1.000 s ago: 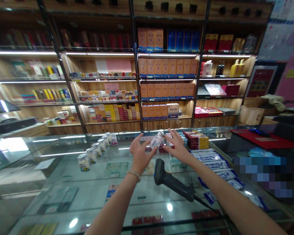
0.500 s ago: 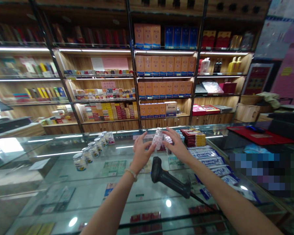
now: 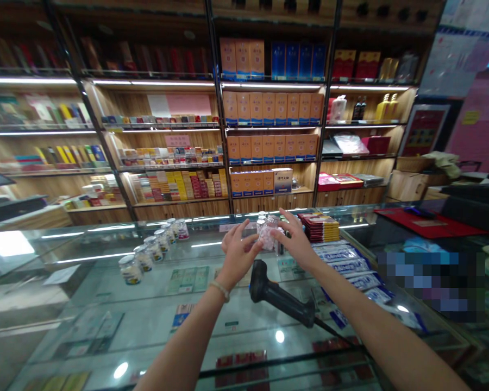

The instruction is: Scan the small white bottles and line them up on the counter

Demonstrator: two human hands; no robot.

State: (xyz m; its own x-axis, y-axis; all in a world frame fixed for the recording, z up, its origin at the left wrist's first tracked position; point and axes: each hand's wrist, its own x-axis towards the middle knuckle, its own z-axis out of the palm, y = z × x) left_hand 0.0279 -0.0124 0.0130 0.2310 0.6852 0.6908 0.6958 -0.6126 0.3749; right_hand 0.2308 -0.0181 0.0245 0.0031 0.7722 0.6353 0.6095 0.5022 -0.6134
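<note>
Over the glass counter, a small clear jar of pinkish-white pieces (image 3: 268, 239) is between my two hands, tilted with its top toward the right. My left hand (image 3: 240, 250) pinches its left side with thumb and fingertips. On the other side, my right hand (image 3: 296, 241) grips it with the thumb in front and fingers raised behind. More small jars (image 3: 261, 218) stand just behind, partly hidden by the hands. A black handheld barcode scanner (image 3: 283, 296) lies below the hands on the glass, its cable running right.
A slanting row of several white-lidded jars (image 3: 130, 270) stands at left. To the right are a stack of red and yellow packs (image 3: 320, 227), blue-white packets (image 3: 344, 260) and a red mat (image 3: 424, 222). Shelves of boxes (image 3: 273, 149) line the wall behind the glass counter (image 3: 146, 320).
The jar has gone from nearly upright to tilted and moved slightly right, uncovering other jars behind it. Both hands stay around it. The scanner has not moved on the counter.
</note>
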